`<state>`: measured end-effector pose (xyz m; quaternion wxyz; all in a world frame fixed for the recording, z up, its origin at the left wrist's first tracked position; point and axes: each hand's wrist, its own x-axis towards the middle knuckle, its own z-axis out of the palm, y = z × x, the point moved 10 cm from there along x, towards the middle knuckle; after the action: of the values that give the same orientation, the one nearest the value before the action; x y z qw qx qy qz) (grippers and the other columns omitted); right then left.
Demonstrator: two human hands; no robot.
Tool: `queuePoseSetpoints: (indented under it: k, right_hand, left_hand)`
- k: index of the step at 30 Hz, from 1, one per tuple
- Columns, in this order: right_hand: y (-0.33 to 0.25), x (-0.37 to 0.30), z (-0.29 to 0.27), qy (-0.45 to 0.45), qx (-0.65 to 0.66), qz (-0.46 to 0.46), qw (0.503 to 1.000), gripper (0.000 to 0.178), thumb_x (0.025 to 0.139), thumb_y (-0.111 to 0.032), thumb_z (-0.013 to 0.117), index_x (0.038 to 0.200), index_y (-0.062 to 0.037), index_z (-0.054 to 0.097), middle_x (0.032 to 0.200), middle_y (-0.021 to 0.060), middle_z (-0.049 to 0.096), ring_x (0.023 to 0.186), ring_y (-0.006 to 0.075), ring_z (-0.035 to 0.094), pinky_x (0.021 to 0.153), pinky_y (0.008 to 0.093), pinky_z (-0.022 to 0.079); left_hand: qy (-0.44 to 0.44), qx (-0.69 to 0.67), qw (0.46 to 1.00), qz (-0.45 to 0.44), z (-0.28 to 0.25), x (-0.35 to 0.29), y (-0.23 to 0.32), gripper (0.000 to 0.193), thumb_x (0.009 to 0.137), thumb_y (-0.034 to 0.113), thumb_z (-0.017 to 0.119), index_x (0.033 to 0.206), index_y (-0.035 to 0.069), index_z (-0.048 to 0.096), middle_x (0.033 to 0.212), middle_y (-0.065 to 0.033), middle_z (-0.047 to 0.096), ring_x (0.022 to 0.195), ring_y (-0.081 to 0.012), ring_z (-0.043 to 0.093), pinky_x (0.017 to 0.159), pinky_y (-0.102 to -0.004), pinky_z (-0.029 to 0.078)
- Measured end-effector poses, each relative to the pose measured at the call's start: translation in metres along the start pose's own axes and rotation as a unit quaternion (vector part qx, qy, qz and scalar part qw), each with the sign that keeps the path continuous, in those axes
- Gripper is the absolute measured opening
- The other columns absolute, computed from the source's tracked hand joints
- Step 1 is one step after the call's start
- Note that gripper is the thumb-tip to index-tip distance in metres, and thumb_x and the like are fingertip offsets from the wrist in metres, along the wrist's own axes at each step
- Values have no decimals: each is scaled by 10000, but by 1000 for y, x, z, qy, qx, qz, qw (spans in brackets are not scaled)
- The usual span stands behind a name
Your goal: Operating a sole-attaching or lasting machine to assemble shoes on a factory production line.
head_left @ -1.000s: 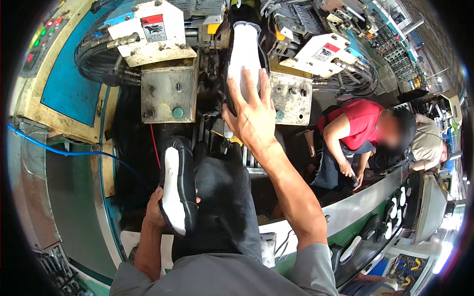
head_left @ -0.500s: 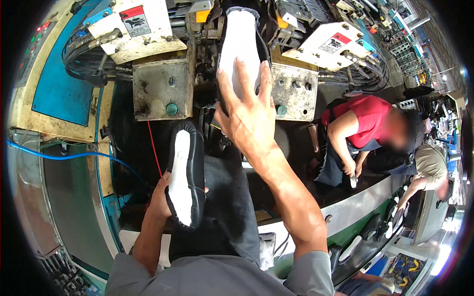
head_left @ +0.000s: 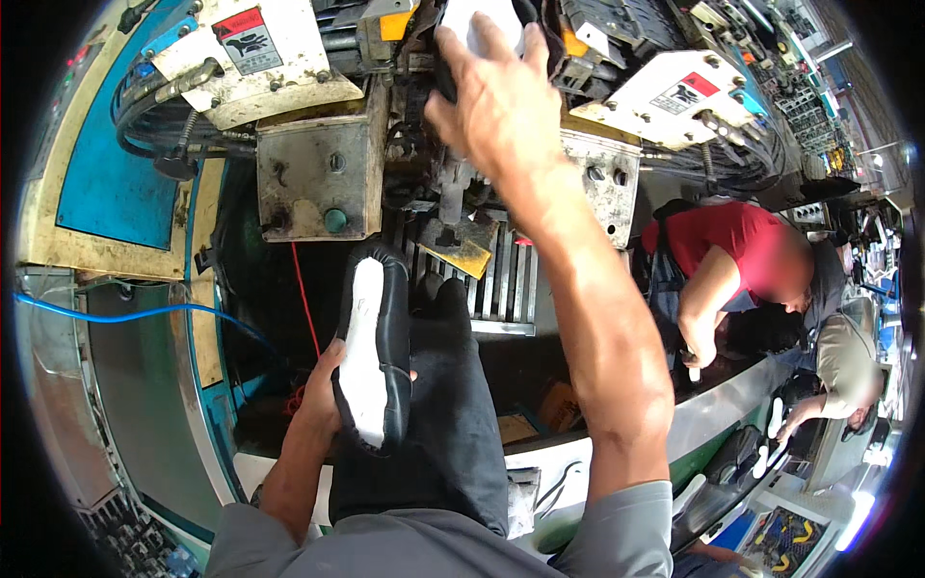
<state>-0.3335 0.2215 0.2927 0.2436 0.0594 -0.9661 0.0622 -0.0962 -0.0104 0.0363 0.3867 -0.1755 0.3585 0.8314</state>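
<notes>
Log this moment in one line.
left hand: holds black shoe, white side up | right hand: on second shoe | near: machine

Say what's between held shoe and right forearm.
In head view, a dark trouser leg, yellow-edged block and slatted metal grate lie between shoe and right forearm.

The shoe at eight o'clock was black with a white bottom, the panel at ten o'clock was blue with a cream edge, the co-worker's shirt at three was red, and the wearer's shirt at six was plain grey.
</notes>
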Motion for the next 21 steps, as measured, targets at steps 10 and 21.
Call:
queuePoseSetpoints:
  k: [10, 21]
  right_hand:
    - [-5, 28, -30, 53, -2, 13, 998, 651, 873, -308, 867, 1475, -154, 671, 1525, 173, 595, 1463, 620, 454, 989, 630, 634]
    - [4, -38, -51, 103, 153, 28, 982, 680, 938, -316, 825, 1564, -158, 613, 1644, 241, 493, 1544, 551, 410, 1144, 574, 546]
  left_hand:
    - [-21, -8, 1000, 9, 16, 27, 22, 905, 1029, 623, 586, 1651, -11, 412, 1426, -326, 654, 1244, -501, 720, 1029, -585, 620]
    - [-34, 103, 990, 89, 43, 34, 54, 970, 1018, 664, 614, 1668, -16, 373, 1459, -301, 644, 1249, -495, 721, 1027, -565, 626]
